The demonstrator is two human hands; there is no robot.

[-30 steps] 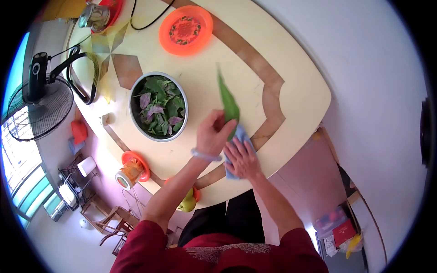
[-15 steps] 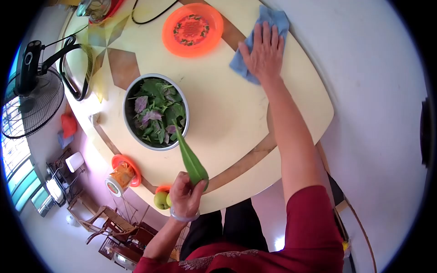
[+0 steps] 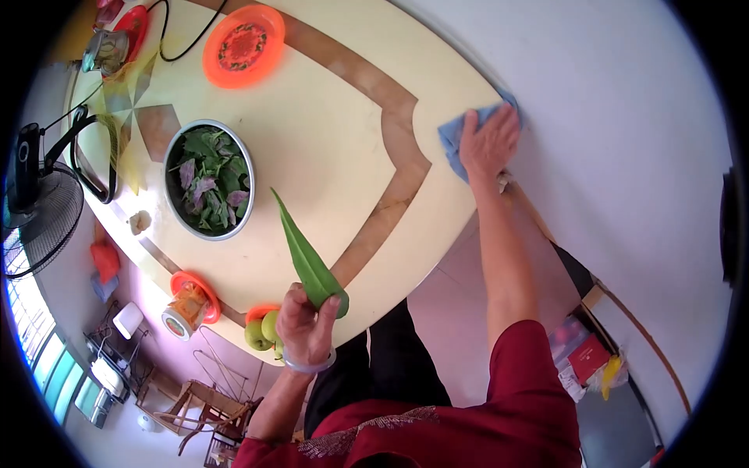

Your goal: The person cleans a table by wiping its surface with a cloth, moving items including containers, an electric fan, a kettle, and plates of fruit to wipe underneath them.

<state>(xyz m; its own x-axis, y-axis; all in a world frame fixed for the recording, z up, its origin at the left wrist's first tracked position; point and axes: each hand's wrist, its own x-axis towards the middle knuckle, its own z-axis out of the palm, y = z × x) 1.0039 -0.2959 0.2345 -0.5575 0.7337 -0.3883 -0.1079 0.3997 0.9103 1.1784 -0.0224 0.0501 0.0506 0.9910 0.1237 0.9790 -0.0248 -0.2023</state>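
Observation:
In my left hand (image 3: pixel 306 327), the fingers are closed around the wide base of a long green leaf (image 3: pixel 307 253), its pointed tip up and to the left. Flat on a blue cloth (image 3: pixel 455 140) at the table's right edge lies my right hand (image 3: pixel 490 144), fingers stretched out and thumb apart. Part of the cloth is hidden under the palm. A round metal bowl (image 3: pixel 248 204) of green and purple leaves stands on the table, left of the held leaf's tip.
On the cream table (image 3: pixel 328 156) are an orange plate (image 3: pixel 243 47), a jar (image 3: pixel 186 310) on a red dish and green fruit (image 3: pixel 259 335) beside my left hand. A fan (image 3: pixel 47 207) is at the left. A white wall (image 3: pixel 608 117) is beside the right edge.
My right hand has slid the cloth toward me along the table's right edge, bunching it more. The view has shifted right. My left hand still holds the leaf.

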